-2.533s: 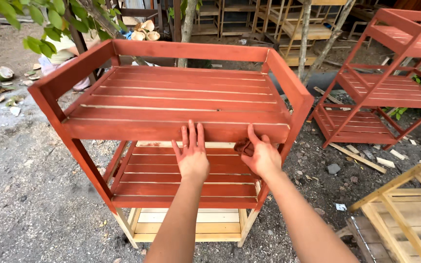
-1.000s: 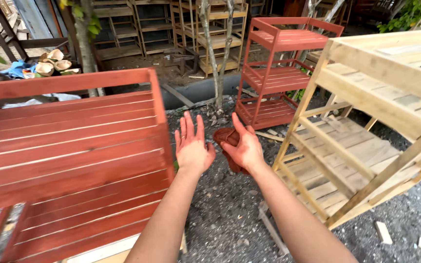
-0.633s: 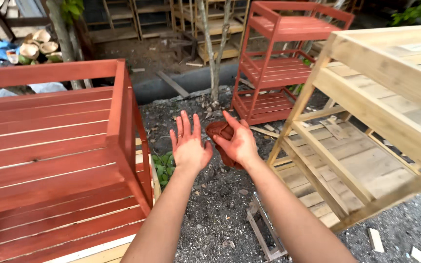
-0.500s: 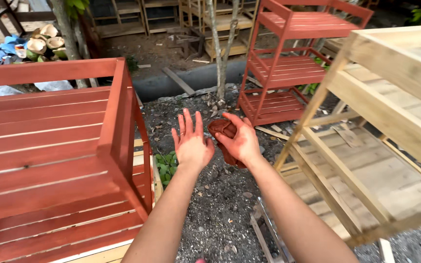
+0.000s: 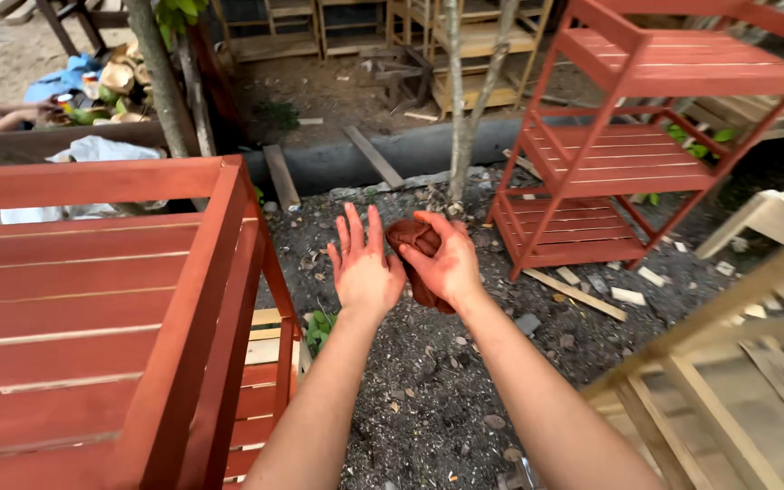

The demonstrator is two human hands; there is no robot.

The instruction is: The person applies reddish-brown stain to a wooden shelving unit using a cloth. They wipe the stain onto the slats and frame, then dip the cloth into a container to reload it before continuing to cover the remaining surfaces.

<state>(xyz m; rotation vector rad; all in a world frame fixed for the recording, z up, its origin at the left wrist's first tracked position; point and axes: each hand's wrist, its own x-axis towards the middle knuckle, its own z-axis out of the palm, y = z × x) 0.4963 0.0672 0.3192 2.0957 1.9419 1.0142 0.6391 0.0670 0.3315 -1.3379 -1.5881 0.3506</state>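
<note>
Stained rag (image 5: 417, 254): a dark red-brown wad, now held out over the gravel ground (image 5: 446, 381), clear of the red-stained shelf (image 5: 93, 299) whose right end post rises at the person's left; a couple of seconds ago both hands lay on that shelf's front rail, so the wiping there looks broken off and the view has swung right toward other pieces; right hand (image 5: 442, 268) has its grip closed round the rag, fingers curled over the top of it; left hand (image 5: 363, 268) empty, palm flat, fingers spread, touching the rag's left side; both hands smeared red. Around: a second red shelf (image 5: 632, 150) stands beyond, against a thin tree trunk (image 5: 455, 100); a bare unpainted frame (image 5: 737, 363) at lower right, close to the right forearm; wood offcuts (image 5: 583, 295) scattered on the gravel between; another person's hand (image 5: 24, 113) far left by a pile of husks.
</note>
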